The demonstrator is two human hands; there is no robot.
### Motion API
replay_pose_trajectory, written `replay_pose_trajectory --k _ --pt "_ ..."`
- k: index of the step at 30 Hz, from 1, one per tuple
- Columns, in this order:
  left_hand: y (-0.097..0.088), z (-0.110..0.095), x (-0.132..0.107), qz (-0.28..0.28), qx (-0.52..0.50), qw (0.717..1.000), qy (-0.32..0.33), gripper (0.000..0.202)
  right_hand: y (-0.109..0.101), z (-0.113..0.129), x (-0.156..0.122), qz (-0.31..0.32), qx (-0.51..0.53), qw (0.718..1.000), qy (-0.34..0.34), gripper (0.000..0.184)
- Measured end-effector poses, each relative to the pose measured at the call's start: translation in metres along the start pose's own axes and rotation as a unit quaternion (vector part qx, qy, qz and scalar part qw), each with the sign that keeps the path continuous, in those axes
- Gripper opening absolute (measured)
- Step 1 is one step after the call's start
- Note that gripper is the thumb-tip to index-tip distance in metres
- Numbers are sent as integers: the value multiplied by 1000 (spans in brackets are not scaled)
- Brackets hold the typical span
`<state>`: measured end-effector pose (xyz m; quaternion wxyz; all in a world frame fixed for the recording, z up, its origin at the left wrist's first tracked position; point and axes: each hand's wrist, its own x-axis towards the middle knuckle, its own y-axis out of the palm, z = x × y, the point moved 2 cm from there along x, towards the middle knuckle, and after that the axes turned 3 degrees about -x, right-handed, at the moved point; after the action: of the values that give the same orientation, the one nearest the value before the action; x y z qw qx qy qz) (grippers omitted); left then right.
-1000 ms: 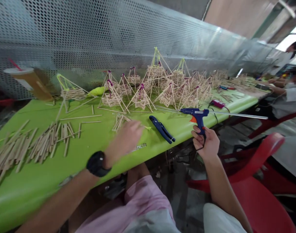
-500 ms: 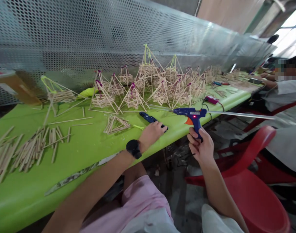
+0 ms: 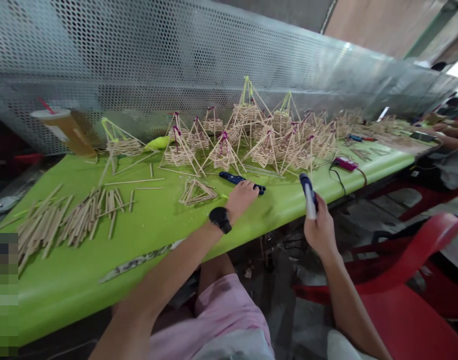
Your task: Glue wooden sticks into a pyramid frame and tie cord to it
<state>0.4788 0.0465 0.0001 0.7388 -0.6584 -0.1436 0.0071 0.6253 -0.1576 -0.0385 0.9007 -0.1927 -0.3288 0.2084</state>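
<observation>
My right hand (image 3: 321, 230) is closed round the handle of a blue glue gun (image 3: 304, 186), held up past the table's front edge. The gun is turned end-on, and a whitish glue stick (image 3: 310, 204) projects from it towards me. My left hand (image 3: 244, 196), with a black watch on the wrist, is curled over the near end of a dark blue long-handled tool (image 3: 231, 178) lying on the table; its exact kind is unclear. Left of that hand lies a triangular frame of wooden sticks (image 3: 197, 192). Behind stand several stick pyramids (image 3: 223, 152) tied with purple or yellow-green cord.
Loose wooden sticks (image 3: 84, 215) lie in heaps on the green table (image 3: 150, 225). A tilted drink cup (image 3: 66, 132) stands at the back left. A magenta device (image 3: 345, 163) with cables lies to the right. Beside me is a red chair (image 3: 401, 300); perforated metal sheet (image 3: 139, 60) runs behind.
My right hand has rotated the glue gun from side-on to end-on, its glue stick now towards me. My left hand stays at the dark blue tool. The view has shifted left.
</observation>
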Motion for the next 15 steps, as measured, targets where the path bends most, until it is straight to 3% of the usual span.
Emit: replay_pose_trajectory --k 2,4,7,10,13,15 --pt "-6 5 -20 -7 -2 1000 6 43 3 -16 5 -19 -143 989 -34 49" --pt "-15 18 -44 -15 -12 1000 18 37 7 -29 8 -12 -212 976 -49 51" --pt "-33 57 -87 -22 -54 998 -12 37 13 -38 11 12 -276 960 -50 52" --pt "-51 116 -131 30 -95 988 -115 43 18 -42 16 37 -328 941 -76 50" --pt "-67 179 -178 55 -90 957 -270 48 21 -51 27 53 -363 924 -112 49" --pt "-77 211 -208 51 -97 935 -337 46 24 -62 36 54 -372 917 -132 51"
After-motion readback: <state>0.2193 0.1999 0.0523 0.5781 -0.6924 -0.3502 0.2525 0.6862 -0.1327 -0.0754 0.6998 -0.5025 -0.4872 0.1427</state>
